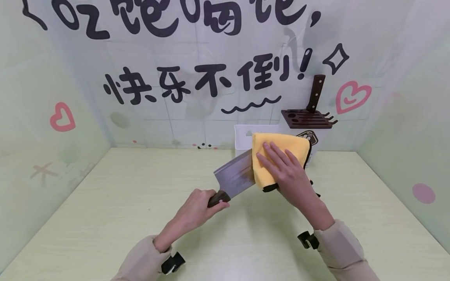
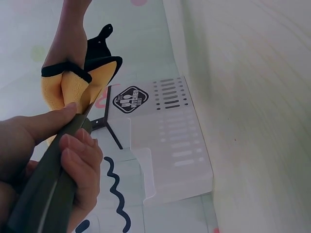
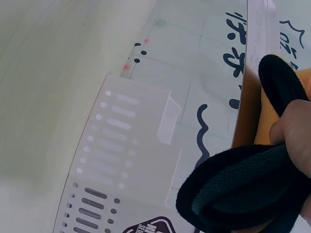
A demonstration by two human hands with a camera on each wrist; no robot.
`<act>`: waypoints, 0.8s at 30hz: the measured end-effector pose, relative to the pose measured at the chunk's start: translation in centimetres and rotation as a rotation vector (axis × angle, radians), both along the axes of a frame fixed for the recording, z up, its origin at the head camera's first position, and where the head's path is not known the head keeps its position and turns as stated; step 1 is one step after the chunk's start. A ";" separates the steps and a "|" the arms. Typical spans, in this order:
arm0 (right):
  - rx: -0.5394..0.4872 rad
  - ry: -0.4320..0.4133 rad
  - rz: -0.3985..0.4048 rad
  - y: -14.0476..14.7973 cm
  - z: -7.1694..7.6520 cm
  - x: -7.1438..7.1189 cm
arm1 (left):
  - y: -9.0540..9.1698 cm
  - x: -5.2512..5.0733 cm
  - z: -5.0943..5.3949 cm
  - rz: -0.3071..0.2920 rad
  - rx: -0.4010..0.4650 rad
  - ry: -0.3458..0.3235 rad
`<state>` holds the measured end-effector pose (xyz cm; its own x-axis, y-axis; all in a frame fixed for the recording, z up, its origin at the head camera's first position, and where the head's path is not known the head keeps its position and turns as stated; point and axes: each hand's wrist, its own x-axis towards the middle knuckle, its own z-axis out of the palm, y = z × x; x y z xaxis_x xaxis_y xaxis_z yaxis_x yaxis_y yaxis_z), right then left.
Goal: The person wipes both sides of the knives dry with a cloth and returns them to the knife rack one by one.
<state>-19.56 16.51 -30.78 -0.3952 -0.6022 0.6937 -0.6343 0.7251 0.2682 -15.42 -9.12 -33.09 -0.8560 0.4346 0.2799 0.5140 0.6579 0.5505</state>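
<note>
My left hand grips the dark handle of a cleaver, its fingers curled round it and the thumb along the top. The broad metal blade points up to the right, raised above the table. Over the blade's far part lies a yellow cloth with black edging. My right hand holds this cloth against the blade, fingers laid across its upper face. In the right wrist view the thumb presses the cloth from the other side. The covered end of the blade is hidden.
Behind the cloth, against the back wall, stands a white slotted knife rack with a dark brown slatted top and side hooks. A brown riveted handle rises from it. The pale table meets printed walls on three sides.
</note>
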 end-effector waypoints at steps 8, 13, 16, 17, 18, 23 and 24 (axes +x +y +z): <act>-0.019 -0.016 -0.028 0.5 -0.1 0.0 | -0.2 0.0 0.0 -0.010 0.014 -0.023; -0.028 -0.031 -0.043 0.8 -0.2 0.0 | -0.2 0.0 -0.1 -0.013 0.014 -0.019; -0.035 -0.035 -0.055 1.0 -0.3 -0.1 | -0.2 -0.1 0.0 -0.013 0.014 -0.017; -0.037 -0.035 -0.059 1.0 -0.3 -0.1 | -0.2 -0.1 0.0 -0.013 0.014 -0.015; -0.038 -0.035 -0.063 1.0 -0.3 -0.1 | -0.2 -0.1 0.0 -0.013 0.015 -0.014; -0.039 -0.030 -0.073 1.0 -0.3 0.0 | -0.2 -0.1 0.0 -0.017 0.018 -0.001; -0.037 -0.026 -0.073 0.9 -0.3 0.0 | -0.2 -0.1 0.0 -0.019 0.019 0.000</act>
